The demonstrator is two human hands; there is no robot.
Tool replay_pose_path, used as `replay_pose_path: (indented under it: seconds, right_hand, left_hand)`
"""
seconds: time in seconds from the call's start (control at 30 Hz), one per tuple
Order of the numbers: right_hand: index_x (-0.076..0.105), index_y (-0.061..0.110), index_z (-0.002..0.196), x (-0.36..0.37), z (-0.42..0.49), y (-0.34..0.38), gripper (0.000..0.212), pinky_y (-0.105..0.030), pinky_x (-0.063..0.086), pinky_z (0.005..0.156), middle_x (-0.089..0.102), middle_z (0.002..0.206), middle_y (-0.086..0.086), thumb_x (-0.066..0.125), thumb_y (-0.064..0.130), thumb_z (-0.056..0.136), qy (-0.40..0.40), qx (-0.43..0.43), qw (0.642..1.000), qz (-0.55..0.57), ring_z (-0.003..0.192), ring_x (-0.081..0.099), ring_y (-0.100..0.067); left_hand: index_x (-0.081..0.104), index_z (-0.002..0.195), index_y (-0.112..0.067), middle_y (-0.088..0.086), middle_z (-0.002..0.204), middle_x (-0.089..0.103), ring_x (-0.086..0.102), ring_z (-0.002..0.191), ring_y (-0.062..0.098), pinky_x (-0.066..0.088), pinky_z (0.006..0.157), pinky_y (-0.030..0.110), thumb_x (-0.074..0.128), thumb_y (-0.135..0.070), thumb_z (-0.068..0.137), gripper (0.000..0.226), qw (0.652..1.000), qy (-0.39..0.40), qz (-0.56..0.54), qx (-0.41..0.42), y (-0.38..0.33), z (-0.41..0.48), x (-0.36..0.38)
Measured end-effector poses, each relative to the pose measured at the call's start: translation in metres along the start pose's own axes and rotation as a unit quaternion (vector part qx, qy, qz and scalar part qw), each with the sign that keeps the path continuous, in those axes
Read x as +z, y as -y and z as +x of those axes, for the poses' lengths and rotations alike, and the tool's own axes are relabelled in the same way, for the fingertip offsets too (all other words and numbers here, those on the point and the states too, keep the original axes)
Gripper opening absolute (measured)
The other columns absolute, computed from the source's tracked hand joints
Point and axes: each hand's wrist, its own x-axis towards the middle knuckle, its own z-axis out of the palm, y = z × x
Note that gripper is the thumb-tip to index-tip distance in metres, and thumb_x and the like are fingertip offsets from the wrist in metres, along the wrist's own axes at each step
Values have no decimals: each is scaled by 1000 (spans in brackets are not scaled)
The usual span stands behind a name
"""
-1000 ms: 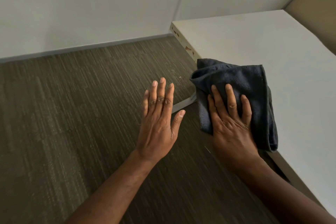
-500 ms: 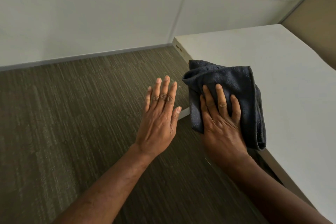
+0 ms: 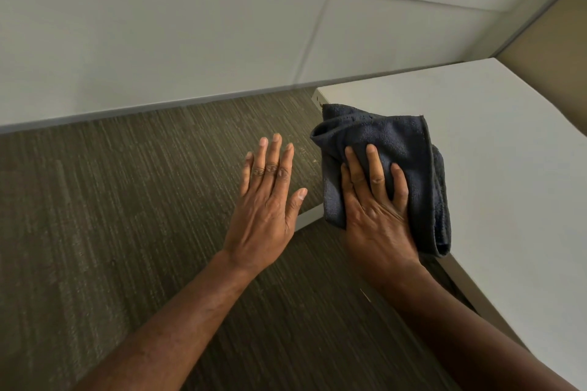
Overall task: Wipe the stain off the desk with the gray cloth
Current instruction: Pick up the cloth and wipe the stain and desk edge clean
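A folded dark gray cloth (image 3: 400, 149) lies over the left edge of the white desk (image 3: 495, 143), near its far corner. My right hand (image 3: 374, 206) presses flat on the cloth, fingers spread, holding it against the desk edge. Over the carpet to the left of the desk hovers my left hand (image 3: 266, 200), flat and holding nothing, its fingers straight and close together. The cloth covers the edge where small brown marks showed earlier; I see no stain on the bare desk top.
Striped brown carpet (image 3: 127, 216) fills the floor left of the desk. Pale partition panels (image 3: 190, 35) stand behind, with a tan panel (image 3: 552, 28) at the far right. A pale bar (image 3: 309, 216) pokes out under the desk between my hands.
My right hand has slid the cloth along the desk's left edge toward the far corner, covering the brown marks. The view has tilted up. My left hand stayed flat beside it.
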Motion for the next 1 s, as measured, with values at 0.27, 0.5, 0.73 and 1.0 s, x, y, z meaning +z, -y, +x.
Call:
replay_pose_path:
  seconds: [0.27, 0.5, 0.73, 1.0]
  right_hand:
    - [10, 9, 161, 0, 31, 9, 85, -53, -16, 123, -5, 170, -11, 55, 34, 93, 10, -1, 1000, 10, 156, -13, -32]
    - [6, 9, 161, 0, 59, 16, 79, -53, -18, 122, -10, 169, -11, 38, 38, 94, 26, -6, 1000, -5, 155, -18, -31]
    - [-5, 11, 160, -1, 85, 22, 82, -54, -22, 120, -22, 167, -11, 37, 41, 97, 38, -12, 999, 6, 151, -28, -31]
    - [-2, 8, 160, -6, 106, 27, 77, -56, -16, 121, -23, 167, -12, 33, 37, 98, 52, -18, 998, -7, 151, -29, -34]
  left_hand:
    - [12, 165, -6, 16, 175, 5, -2, 162, 30, 5, 132, 48, 33, -43, 111, 68, 1000, 9, -11, -6, 17, 19, 6]
    - [11, 165, -6, 16, 174, 4, -3, 162, 30, 4, 132, 48, 30, -44, 112, 69, 1000, 14, -14, -9, 34, 35, 5]
    - [15, 164, -5, 17, 174, 8, 0, 162, 30, 7, 132, 50, 33, -43, 111, 68, 1000, 17, -18, -11, 49, 47, 2]
    - [14, 164, -5, 16, 174, 5, -3, 162, 29, -2, 132, 43, 32, -43, 111, 68, 999, 34, -32, -19, 60, 56, -3]
